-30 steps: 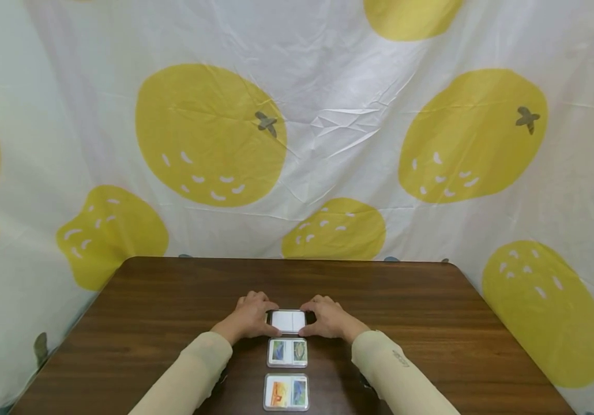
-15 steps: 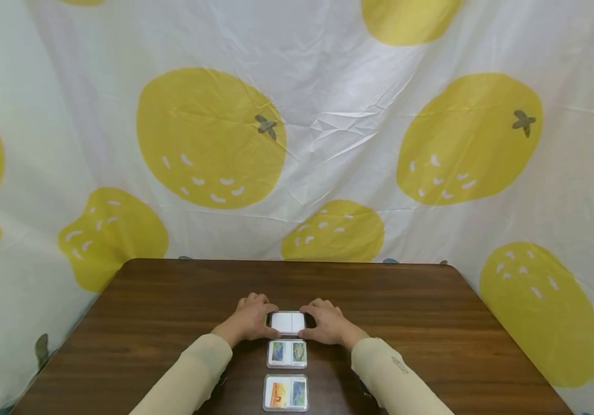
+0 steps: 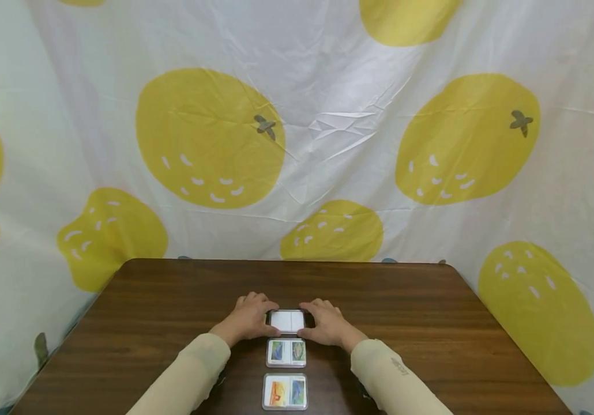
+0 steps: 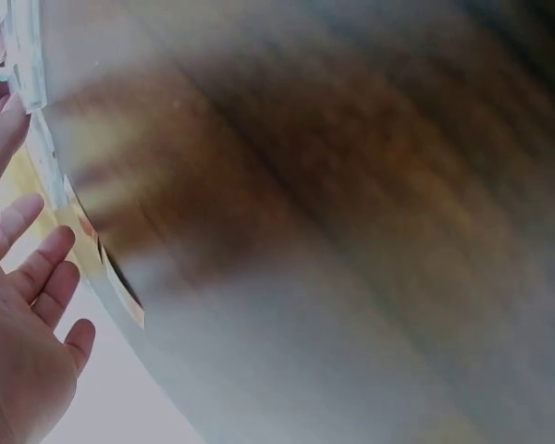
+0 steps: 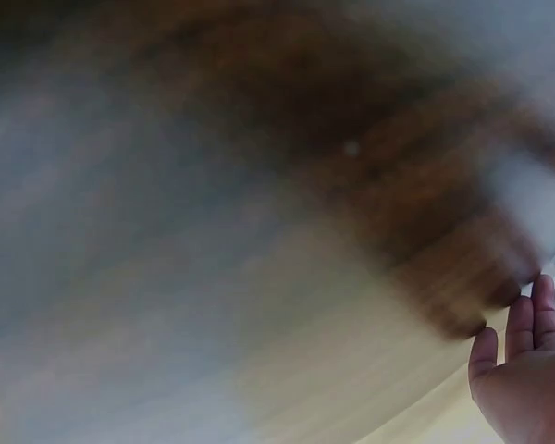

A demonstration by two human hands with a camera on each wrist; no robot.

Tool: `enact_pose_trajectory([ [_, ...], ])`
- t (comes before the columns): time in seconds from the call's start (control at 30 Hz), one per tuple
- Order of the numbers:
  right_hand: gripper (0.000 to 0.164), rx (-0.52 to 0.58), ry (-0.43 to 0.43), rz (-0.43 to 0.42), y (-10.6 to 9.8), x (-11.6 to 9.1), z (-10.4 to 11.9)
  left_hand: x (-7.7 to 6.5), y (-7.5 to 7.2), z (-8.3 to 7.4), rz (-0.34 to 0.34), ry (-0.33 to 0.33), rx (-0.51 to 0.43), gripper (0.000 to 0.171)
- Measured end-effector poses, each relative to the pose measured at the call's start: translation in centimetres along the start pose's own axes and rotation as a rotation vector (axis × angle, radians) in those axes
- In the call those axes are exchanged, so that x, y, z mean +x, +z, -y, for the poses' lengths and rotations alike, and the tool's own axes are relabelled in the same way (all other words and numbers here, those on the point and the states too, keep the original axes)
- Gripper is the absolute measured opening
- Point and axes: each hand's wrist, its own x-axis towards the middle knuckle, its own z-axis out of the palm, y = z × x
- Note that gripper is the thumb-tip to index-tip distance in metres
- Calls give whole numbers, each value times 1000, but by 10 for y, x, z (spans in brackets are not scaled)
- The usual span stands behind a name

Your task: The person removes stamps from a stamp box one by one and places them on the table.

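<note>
On the bench (image 3: 463, 323), a white case (image 3: 281, 321), pinched by left hand (image 3: 245, 319) and right hand (image 3: 330, 325) (at its ends), could be skewed by uneven pressure.

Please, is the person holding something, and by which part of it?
The clear case with a white face: the left hand holds its left end, the right hand its right end, thumbs at the near corners.

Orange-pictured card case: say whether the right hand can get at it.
Probably yes: nothing covers the orange-pictured card case, but the right hand would first have to release the white case.
</note>
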Motion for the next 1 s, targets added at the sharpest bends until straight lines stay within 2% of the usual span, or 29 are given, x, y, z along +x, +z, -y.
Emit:
enact_pose_trajectory([
  [0.23,63,44,19,2,-3,-2,1,-2,-6,9,-44,2,-25,51],
  [0.47,59,86,-17,-43,-5,-6,1,-7,-11,14,-105,9,-50,48],
  [0.67,55,97,-45,-66,-7,-13,-1,-12,-11,14,-126,16,-75,48],
  [0.87,51,124,-42,-76,-7,-20,-2,-21,-11,11,-143,56,-111,47],
  [1.0,47,138,-57,-69,-7,-24,-1,-29,-12,9,-139,40,-145,48],
])
